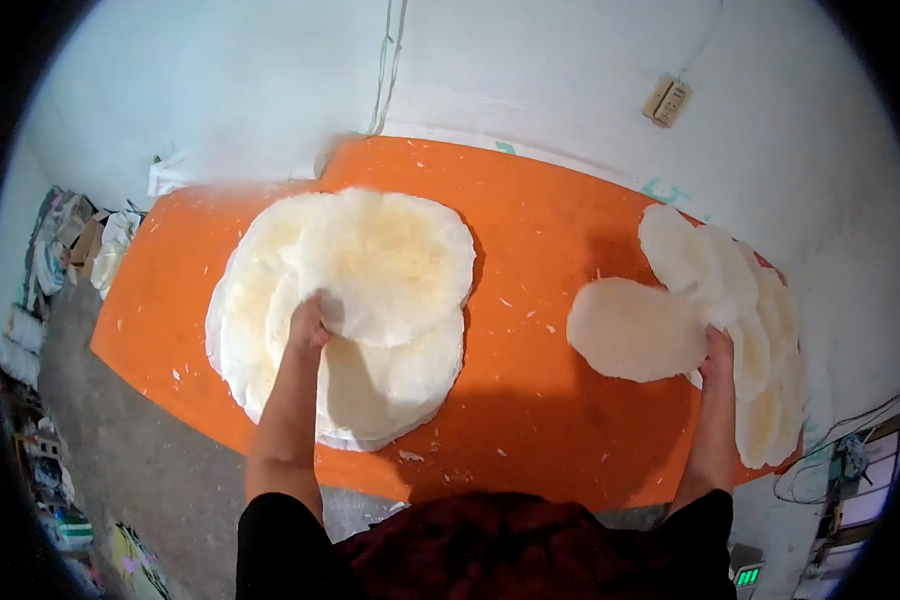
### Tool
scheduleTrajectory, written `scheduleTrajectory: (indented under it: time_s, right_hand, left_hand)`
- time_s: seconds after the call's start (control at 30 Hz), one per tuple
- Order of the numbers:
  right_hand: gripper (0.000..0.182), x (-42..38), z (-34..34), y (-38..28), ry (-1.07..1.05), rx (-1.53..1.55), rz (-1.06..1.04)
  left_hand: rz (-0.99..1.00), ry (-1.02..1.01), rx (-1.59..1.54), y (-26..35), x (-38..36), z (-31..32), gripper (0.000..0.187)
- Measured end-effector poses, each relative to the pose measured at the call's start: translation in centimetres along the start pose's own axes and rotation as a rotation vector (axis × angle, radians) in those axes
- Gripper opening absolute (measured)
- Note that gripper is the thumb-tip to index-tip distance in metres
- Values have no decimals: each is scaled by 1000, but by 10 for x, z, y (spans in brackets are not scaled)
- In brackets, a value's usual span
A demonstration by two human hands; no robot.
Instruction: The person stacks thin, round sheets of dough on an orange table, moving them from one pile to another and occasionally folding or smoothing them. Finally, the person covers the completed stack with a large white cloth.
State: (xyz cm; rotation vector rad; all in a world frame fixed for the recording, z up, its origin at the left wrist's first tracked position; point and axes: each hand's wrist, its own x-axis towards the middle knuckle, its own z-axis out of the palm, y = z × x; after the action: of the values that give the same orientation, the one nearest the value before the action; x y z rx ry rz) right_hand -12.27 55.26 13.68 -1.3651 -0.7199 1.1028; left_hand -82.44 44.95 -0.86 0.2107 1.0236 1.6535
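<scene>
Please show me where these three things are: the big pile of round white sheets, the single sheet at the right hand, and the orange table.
big pile of round white sheets (390, 250): head view, top sheet's middle.
single sheet (635, 328): head view, its centre.
orange table (530, 240): head view, bare surface between piles.

1. Large round sheets (370, 270): thin, matt, cream-white, slightly rough, paper-like.
2. Small round sheets (638, 328): same matt off-white material, smoother faces.
3. Table (530, 230): orange, matt, flecked with white crumbs.
4. Wall (530, 70): white, matt plaster.
</scene>
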Motion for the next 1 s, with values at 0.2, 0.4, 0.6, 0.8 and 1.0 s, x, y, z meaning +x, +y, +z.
scheduleTrajectory:
  time_s: [0.2,0.4,0.6,0.8,1.0]
  right_hand:
    - [41,-17,115,-52,-140,-491,-165]
    - [39,-65,308,-96,-450,-821,-606]
    - [36,-175,479,-2,-823,-1211,-1629]
    - [40,-244,516,185,-1120,-1074,-1578]
    - [41,-271,502,220,-1109,-1082,-1173]
  left_hand:
    - [127,210,89,-15,-1,-21,20]
    - [277,440,484,2,-31,6,42]
    - [557,540,553,9,-111,33,51]
    - [329,255,465,-50,-202,18,18]
    - [77,63,211,-107,-247,44,15]
